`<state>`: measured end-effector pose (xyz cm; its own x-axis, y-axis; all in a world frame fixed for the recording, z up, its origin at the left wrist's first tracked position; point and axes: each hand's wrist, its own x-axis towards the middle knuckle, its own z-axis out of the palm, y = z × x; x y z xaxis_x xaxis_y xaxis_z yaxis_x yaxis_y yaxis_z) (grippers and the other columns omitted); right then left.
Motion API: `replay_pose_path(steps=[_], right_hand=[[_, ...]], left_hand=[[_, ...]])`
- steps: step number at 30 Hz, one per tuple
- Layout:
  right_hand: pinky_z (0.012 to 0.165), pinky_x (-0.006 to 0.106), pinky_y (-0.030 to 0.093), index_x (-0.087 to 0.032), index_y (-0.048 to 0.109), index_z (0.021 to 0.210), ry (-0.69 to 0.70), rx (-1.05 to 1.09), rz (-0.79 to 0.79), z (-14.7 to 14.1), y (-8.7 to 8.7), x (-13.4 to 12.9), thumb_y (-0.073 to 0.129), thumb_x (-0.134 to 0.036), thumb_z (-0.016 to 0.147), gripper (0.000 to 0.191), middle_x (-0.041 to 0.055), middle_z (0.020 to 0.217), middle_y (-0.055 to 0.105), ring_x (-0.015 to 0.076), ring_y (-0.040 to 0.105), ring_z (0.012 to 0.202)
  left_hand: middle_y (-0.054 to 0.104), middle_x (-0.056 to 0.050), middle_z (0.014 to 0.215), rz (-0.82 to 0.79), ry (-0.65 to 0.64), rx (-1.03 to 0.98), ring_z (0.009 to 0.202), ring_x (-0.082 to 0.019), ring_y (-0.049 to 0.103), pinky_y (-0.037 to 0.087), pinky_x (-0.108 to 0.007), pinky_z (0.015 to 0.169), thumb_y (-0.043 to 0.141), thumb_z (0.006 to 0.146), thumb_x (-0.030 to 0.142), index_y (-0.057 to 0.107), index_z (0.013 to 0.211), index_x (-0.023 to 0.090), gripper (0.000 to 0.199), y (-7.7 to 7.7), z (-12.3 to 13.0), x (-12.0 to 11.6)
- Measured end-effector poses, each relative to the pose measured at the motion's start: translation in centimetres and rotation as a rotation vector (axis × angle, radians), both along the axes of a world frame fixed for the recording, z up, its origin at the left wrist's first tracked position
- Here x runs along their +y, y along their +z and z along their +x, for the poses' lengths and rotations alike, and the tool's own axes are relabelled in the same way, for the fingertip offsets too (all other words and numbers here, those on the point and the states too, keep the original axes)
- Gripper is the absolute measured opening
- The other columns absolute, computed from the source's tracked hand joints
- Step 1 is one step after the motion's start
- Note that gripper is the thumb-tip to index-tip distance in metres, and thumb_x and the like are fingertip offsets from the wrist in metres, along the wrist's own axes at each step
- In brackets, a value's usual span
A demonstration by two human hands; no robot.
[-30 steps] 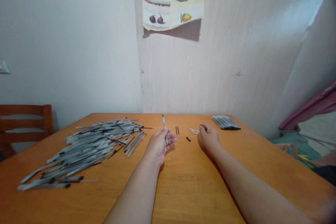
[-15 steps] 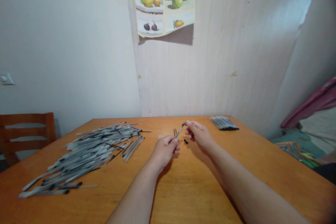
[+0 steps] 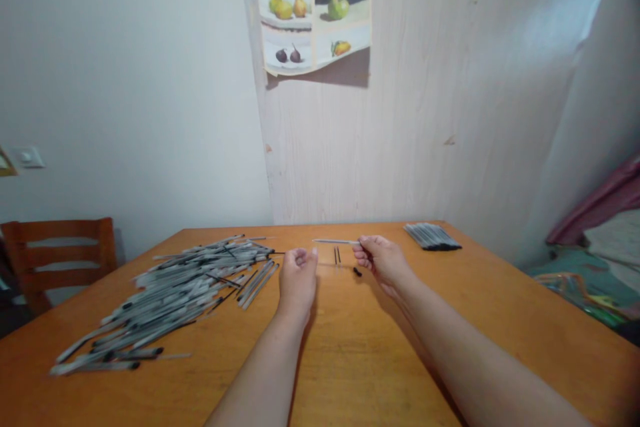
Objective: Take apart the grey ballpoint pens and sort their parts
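My right hand [image 3: 383,261] pinches a slim ballpoint pen [image 3: 337,241] at its dark end. The pen lies nearly level, its thin tip pointing left. My left hand [image 3: 299,280] is apart from the pen, over the table left of it. Its fingers are loosely curled, the thumb stands away from them, and I see nothing between them. Two thin dark refills [image 3: 337,255] lie on the table between my hands. A few small black pieces [image 3: 357,272], perhaps caps or plugs, lie below my right hand.
A big loose heap of pens and pen parts [image 3: 185,293] covers the left of the wooden table [image 3: 350,373]. Several clear barrels [image 3: 257,285] lie at its right edge. A neat row of pens [image 3: 431,237] sits at the back right. A wooden chair [image 3: 60,257] stands at left.
My left hand has let go of the pen and moved left. The pen, now in my right hand alone, has swung from a slant to nearly level, pointing left.
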<state>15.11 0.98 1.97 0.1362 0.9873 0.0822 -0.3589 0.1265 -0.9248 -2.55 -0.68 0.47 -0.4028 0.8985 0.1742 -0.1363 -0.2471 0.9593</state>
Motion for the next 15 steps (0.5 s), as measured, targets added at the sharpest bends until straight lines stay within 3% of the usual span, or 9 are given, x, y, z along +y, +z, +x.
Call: replay_pose_path(steps=[3, 7, 10, 15], right_hand=[[0.049, 0.014, 0.052, -0.015, 0.059, 0.077, 0.102, 0.093, -0.052, -1.1, -0.1, -0.5, 0.064, -0.018, 0.087, 0.011, 0.0039, 0.067, 0.067, 0.0068, 0.059, 0.051], [0.051, 0.015, 0.055, -0.014, 0.061, 0.077, 0.241, 0.132, -0.090, -2.7, -0.4, -1.2, 0.062, -0.013, 0.088, 0.010, 0.0045, 0.066, 0.069, 0.0071, 0.061, 0.050], [0.051, 0.014, 0.054, -0.013, 0.062, 0.078, 0.336, 0.134, -0.098, -3.5, -0.7, -1.6, 0.061, -0.013, 0.088, 0.010, 0.0045, 0.066, 0.070, 0.0066, 0.061, 0.049], [0.049, 0.015, 0.053, -0.012, 0.062, 0.082, 0.429, 0.124, -0.114, -3.5, -1.1, -1.6, 0.056, -0.020, 0.093, 0.015, 0.0044, 0.063, 0.069, 0.0077, 0.061, 0.047]], left_hand=[[0.068, -0.005, 0.085, -0.081, -0.206, -0.043, 0.075, -0.013, 0.061, 0.045, -0.023, 0.072, 0.074, 0.078, 0.038, 0.066, 0.090, 0.017, 0.025, 0.0, 0.5, -0.6], [0.070, -0.007, 0.092, -0.066, -0.387, -0.197, 0.077, -0.012, 0.065, 0.047, -0.022, 0.072, 0.071, 0.082, 0.035, 0.065, 0.091, 0.017, 0.022, 0.1, 1.0, -0.9], [0.071, -0.007, 0.094, -0.025, -0.441, -0.299, 0.075, -0.012, 0.066, 0.049, -0.022, 0.071, 0.066, 0.086, 0.031, 0.063, 0.098, 0.017, 0.018, 0.2, 0.9, -0.9], [0.072, -0.009, 0.093, -0.032, -0.412, -0.361, 0.076, -0.013, 0.067, 0.050, -0.024, 0.071, 0.064, 0.089, 0.029, 0.061, 0.098, 0.016, 0.016, 0.6, 0.4, -0.8]])
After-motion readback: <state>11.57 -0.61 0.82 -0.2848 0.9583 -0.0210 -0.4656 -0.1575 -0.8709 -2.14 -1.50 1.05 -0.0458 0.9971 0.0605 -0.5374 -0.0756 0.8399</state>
